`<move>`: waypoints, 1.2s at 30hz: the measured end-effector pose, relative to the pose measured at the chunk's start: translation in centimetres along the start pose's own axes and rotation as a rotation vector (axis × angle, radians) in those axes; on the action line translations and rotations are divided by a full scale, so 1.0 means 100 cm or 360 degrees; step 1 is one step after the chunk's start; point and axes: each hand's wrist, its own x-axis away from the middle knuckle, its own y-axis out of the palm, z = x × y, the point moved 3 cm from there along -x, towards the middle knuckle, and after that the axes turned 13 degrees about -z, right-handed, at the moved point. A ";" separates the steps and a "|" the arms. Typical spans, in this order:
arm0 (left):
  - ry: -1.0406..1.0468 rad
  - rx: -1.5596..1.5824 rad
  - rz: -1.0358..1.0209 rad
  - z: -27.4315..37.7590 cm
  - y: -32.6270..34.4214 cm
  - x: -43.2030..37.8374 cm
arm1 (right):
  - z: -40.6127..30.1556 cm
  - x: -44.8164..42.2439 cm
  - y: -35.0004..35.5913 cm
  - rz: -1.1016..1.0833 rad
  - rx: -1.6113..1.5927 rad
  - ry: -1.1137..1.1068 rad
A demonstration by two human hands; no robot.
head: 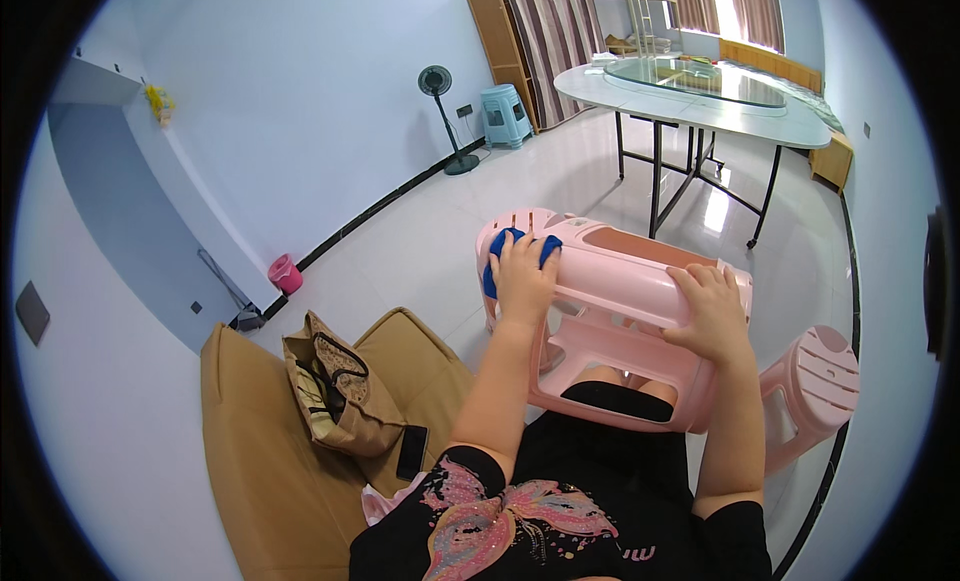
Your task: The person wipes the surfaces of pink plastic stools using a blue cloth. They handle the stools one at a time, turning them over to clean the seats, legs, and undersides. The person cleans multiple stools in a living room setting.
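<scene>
A pink plastic stool (pixel 615 270) lies on its side across my lap, its slatted seat to the left and its legs to the right. My left hand (pixel 521 273) presses a blue cloth (pixel 491 277) against the stool near the seat end. Bare fingers of my right hand (pixel 709 311) curl over the upper leg part at the right end, thumb on the near face. The palm side of each hand is hidden.
A second pink stool (pixel 821 371) stands at the right by the wall. On the tan sofa (pixel 277 461) at left are a brown paper bag (pixel 360 401) and a black phone (pixel 412 452). Ahead stand a glass-topped folding table (pixel 585 86), a fan (pixel 448 123) and blue stools (pixel 506 116).
</scene>
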 end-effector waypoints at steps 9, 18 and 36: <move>0.0767 0.0042 -0.0097 0.145 0.029 0.048 | 0.014 0.008 0.000 0.0063 -0.0030 0.0018; 0.0424 -0.0032 -0.0218 0.044 0.000 0.024 | 0.006 0.007 0.002 0.0085 0.0012 -0.0032; 0.1011 0.0294 -0.0185 0.161 0.043 0.048 | 0.015 0.005 0.004 0.0129 -0.0036 -0.0014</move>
